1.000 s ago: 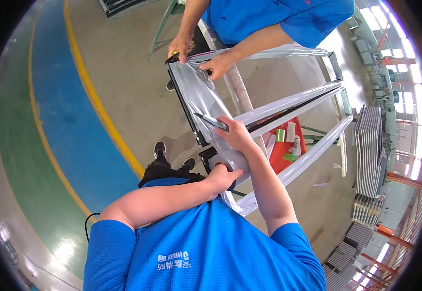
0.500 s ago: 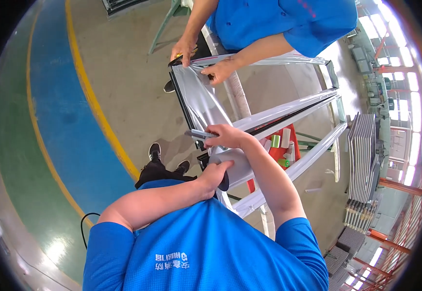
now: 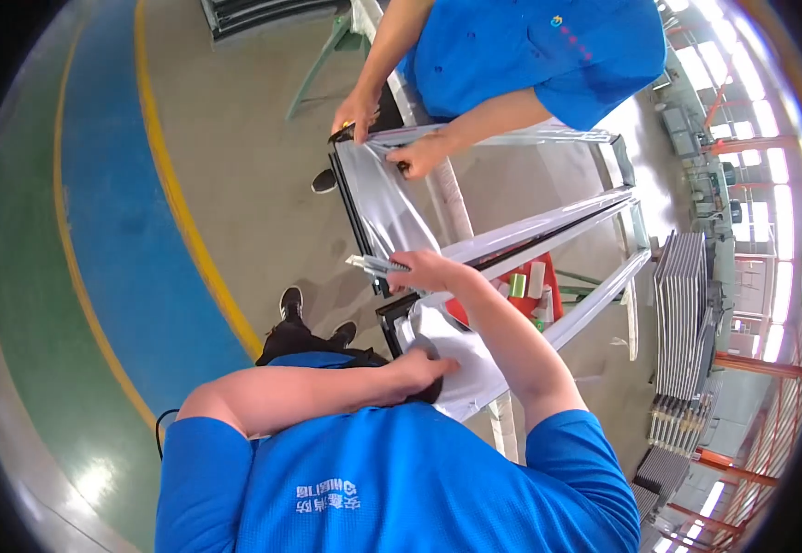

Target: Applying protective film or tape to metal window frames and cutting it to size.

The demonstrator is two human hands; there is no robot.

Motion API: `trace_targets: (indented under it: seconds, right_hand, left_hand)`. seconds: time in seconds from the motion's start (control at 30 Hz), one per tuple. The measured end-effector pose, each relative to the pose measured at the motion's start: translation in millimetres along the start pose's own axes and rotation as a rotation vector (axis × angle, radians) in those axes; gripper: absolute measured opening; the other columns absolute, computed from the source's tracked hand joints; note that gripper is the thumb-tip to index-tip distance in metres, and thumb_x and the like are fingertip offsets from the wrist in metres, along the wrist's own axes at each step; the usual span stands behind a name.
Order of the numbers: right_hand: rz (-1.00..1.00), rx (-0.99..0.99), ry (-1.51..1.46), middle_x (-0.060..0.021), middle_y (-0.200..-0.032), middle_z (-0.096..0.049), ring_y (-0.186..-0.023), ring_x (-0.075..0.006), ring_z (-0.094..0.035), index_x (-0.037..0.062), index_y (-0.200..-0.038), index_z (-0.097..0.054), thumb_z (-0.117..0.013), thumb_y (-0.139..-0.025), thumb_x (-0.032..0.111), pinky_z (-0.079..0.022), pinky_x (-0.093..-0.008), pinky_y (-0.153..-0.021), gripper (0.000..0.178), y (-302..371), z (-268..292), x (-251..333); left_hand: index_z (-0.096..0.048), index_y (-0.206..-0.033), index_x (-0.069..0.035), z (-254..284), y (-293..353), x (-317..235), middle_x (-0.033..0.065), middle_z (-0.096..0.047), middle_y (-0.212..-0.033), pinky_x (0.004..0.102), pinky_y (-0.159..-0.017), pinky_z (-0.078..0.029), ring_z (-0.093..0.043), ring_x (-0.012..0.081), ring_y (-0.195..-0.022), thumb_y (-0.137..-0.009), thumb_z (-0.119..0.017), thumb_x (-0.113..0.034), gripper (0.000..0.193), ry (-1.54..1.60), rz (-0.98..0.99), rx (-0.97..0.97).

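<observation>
My right hand (image 3: pixel 430 271) is closed around a utility knife (image 3: pixel 373 264), its tip pointing left, just above the near end of a film-wrapped frame. My left hand (image 3: pixel 421 370) grips loose, silvery-white plastic film (image 3: pixel 456 346), pulled toward my body; a dark grey piece lies under the palm, its kind unclear. Black strips edge the frame end (image 3: pixel 357 217). Across from me, a co-worker's hand (image 3: pixel 357 115) holds the frame's far corner. The co-worker's other hand (image 3: pixel 422 155) is closed on a small dark item at the film's edge.
Long wrapped frame bars (image 3: pixel 548 221) stretch right across green stands. Between the bars shows a red tray (image 3: pixel 556 300) with green and white rolls. Stacked panels (image 3: pixel 682 313) stand at the right. A yellow floor line (image 3: pixel 184 203) and a blue lane run on the left.
My left hand has moved down and slightly right, drawing the film toward me and spreading it out. My right hand with the knife has shifted slightly down and left.
</observation>
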State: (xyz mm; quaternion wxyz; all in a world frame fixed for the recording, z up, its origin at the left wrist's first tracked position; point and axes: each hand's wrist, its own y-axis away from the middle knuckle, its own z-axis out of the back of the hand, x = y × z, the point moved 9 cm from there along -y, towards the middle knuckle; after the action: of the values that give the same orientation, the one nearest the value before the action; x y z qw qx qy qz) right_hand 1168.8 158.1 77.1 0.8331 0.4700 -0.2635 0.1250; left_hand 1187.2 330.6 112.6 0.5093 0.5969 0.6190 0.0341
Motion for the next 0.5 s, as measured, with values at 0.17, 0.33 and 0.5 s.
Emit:
trace_targets:
  seconds: [0.17,0.33,0.5]
  right_hand:
    - [0.037,-0.013,-0.068,-0.0065,-0.094,-0.072,-0.092,-0.0176,-0.066,0.0041,-0.1,-0.064,-0.061,-0.088,0.03,-0.048,-0.0302,-0.086,0.029,0,0,2]
    - [-0.041,-0.427,-0.485,-0.0061,-0.102,-0.07,-0.093,-0.0132,-0.061,0.0013,-0.102,-0.064,-0.064,-0.088,0.029,-0.045,-0.0288,-0.086,0.031,44,30,-84]
    - [0.025,-0.822,-1.012,-0.0123,-0.106,-0.067,-0.096,-0.0191,-0.064,0.0002,-0.115,-0.053,-0.055,-0.094,0.013,-0.05,-0.0324,-0.084,0.025,182,50,-145]
  left_hand:
    - [-0.063,-0.114,0.007,-77,10,-1,0.0169,-0.066,-0.111,0.0347,-0.087,-0.047,-0.062,0.0243,-0.097,-0.089,-0.059,-0.052,0.065,-0.366,-0.086,0.449]
    - [-0.064,-0.112,0.006,-96,30,3,0.015,-0.067,-0.106,0.0356,-0.082,-0.048,-0.062,0.0228,-0.09,-0.091,-0.059,-0.05,0.06,-0.572,-0.081,0.622]
    - [-0.062,-0.111,0.004,-83,17,6,0.0174,-0.068,-0.101,0.0385,-0.081,-0.048,-0.063,0.0267,-0.089,-0.091,-0.06,-0.044,0.052,-0.474,-0.155,0.468]
